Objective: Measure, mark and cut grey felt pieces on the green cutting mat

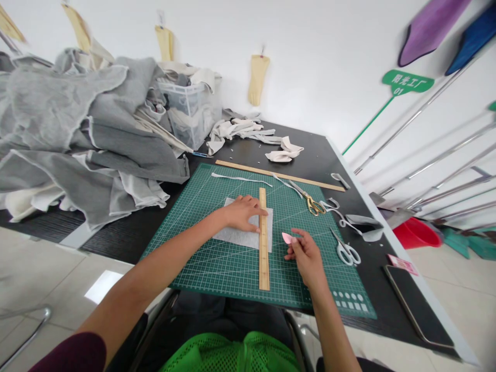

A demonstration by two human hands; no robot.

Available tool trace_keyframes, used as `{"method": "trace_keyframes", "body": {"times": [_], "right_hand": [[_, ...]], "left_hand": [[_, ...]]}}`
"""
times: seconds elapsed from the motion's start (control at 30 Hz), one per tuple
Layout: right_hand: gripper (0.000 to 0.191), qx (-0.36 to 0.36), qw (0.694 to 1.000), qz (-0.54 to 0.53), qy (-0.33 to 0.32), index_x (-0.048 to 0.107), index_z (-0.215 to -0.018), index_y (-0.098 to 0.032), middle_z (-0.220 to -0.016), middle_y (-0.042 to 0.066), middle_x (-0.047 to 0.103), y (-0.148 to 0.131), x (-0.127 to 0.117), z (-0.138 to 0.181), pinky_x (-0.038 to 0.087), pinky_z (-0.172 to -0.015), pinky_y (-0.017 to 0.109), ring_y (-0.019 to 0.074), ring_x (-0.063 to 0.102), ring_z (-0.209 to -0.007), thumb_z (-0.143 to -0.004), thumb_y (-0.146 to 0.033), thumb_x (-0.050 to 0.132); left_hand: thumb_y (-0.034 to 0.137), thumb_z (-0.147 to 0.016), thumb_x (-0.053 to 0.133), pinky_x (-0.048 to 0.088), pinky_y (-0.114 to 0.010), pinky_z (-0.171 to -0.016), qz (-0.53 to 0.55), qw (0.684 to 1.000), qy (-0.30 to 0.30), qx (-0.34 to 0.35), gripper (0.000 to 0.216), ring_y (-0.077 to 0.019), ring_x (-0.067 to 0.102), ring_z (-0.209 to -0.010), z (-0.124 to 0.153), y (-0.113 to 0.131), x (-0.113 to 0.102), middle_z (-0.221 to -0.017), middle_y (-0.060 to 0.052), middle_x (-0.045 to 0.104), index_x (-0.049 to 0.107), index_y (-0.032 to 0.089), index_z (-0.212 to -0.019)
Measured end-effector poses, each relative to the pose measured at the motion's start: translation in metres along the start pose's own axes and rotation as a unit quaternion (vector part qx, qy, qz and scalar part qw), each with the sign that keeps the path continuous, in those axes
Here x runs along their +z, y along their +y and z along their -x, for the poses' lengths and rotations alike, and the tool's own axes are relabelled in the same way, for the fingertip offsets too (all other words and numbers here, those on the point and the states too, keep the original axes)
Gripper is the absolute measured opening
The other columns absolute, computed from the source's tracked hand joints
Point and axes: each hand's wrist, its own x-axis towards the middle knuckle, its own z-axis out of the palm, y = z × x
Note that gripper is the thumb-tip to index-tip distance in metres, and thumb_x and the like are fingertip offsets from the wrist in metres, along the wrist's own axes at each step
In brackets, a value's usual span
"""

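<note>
My left hand (242,214) lies spread over a light grey piece of cloth (240,237), its thumb and a fingertip reaching onto a short wooden ruler (264,258). The ruler lies lengthwise across the cloth's right part, and both are on a green cutting mat (217,274). To the right of the ruler, my right hand (308,256) pinches a small pink piece of tailor's chalk (287,237), held off the cloth. Gold-handled scissors (315,205) and white-handled scissors (347,253) lie to the right.
A long wooden ruler (279,174) spans the mat's back edge. Grey fabric (127,137) is heaped at left beside a clear plastic bin (189,111). Cloth strips (284,150) lie at the back. A phone (418,305) sits on the table's right edge, and a red bucket (416,232) stands beyond.
</note>
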Motion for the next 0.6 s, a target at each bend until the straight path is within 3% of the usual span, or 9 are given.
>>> {"method": "trace_keyframes", "body": {"times": [0.23,0.47,0.6], "right_hand": [[0.035,0.013,1.0,0.024,-0.001,0.068,-0.107,-0.019,-0.069,-0.001,0.058,0.0,-0.0007,0.0004,0.062,-0.053,0.032,0.0148,0.062,-0.057,-0.092,-0.05,0.06],[0.042,0.025,0.999,-0.043,0.004,0.069,-0.103,-0.019,-0.088,0.004,0.07,0.0025,-0.0005,0.0002,0.064,-0.07,0.038,0.0193,0.069,-0.073,-0.076,-0.049,0.08],[0.034,0.014,1.0,0.007,-0.021,0.069,-0.098,-0.02,-0.069,-0.001,0.063,-0.003,-0.0019,0.0022,0.058,-0.057,0.03,0.0158,0.064,-0.058,-0.089,-0.052,0.065]], "left_hand": [[0.06,-0.082,0.061,0.03,-0.045,-0.099,0.011,1.0,-0.01,0.011,0.058,-0.0305,0.041,-0.12,0.0019,0.001,-0.0008,-0.132,-0.005,0.049,0.054,0.043,-0.137],[0.071,-0.081,0.055,0.03,-0.044,-0.101,0.015,1.0,0.0,0.0,0.068,-0.0308,0.041,-0.122,0.0003,0.0015,0.0006,-0.135,-0.006,0.05,0.051,0.036,-0.139],[0.074,-0.076,0.056,0.031,-0.043,-0.101,0.0,1.0,0.021,-0.02,0.084,-0.0321,0.041,-0.122,-0.0015,0.0031,0.004,-0.14,-0.011,0.048,0.043,0.025,-0.144]]}}
